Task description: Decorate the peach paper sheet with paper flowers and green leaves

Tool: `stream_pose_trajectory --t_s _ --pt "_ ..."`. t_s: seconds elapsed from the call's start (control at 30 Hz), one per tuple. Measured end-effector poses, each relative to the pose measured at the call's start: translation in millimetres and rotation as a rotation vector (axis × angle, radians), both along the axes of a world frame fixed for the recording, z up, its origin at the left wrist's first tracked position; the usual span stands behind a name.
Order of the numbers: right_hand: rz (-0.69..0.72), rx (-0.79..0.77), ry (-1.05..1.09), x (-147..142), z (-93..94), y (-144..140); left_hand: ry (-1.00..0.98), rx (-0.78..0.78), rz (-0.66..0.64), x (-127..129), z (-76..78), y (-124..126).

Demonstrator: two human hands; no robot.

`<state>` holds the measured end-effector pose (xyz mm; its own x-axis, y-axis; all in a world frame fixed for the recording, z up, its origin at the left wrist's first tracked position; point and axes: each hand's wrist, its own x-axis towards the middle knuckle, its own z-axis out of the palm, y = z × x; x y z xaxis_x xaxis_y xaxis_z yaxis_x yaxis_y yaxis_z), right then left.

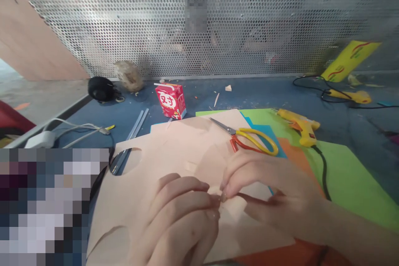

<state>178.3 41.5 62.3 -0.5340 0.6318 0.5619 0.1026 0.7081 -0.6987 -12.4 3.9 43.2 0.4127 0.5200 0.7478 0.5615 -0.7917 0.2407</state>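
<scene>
Your left hand [183, 212] and right hand [264, 187] both pinch a small peach foam scrap [232, 208]: light, soft, easily creased; grip its edges gently.

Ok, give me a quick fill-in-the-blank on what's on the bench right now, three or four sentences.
1. The scissors with yellow and orange handles lie on the sheet with their blades ____.
2. Both hands, left hand and right hand, pinch a small ____-coloured piece between their fingertips.
3. The glue gun lying on the green sheet is ____ in colour.
4. The small carton standing behind the big sheet is ____ and white.

Missing words: shut; peach; yellow; red
</scene>
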Motion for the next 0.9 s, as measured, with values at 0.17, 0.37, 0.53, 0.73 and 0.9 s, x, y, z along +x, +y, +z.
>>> stream_pose_trajectory --t_s 0.17,0.37,0.53,0.73,0.9 --pt "-0.008 -0.027 0.047 -1.1 -0.7 -0.4 -0.163 -0.169 -0.037 3.5 -9.3 -1.5" --pt "-0.055 -0.088 0.008 -1.4 -4.1 -1.4 -0.272 -0.224 -0.019 11.6 -13.9 0.1" --pt "-0.129 -0.147 -0.045 -4.3 -5.8 -0.8 -0.249 -0.245 0.084 15.6 -15.2 0.4" --pt "-0.162 -0.241 -0.06 -6.2 -7.4 -0.1 -0.339 -0.261 0.116 17.6 -19.9 -0.8" --pt "-0.147 -0.259 0.022 -6.7 -8.0 -1.3 -0.304 -0.242 0.046 14.5 -22.7 -0.6"
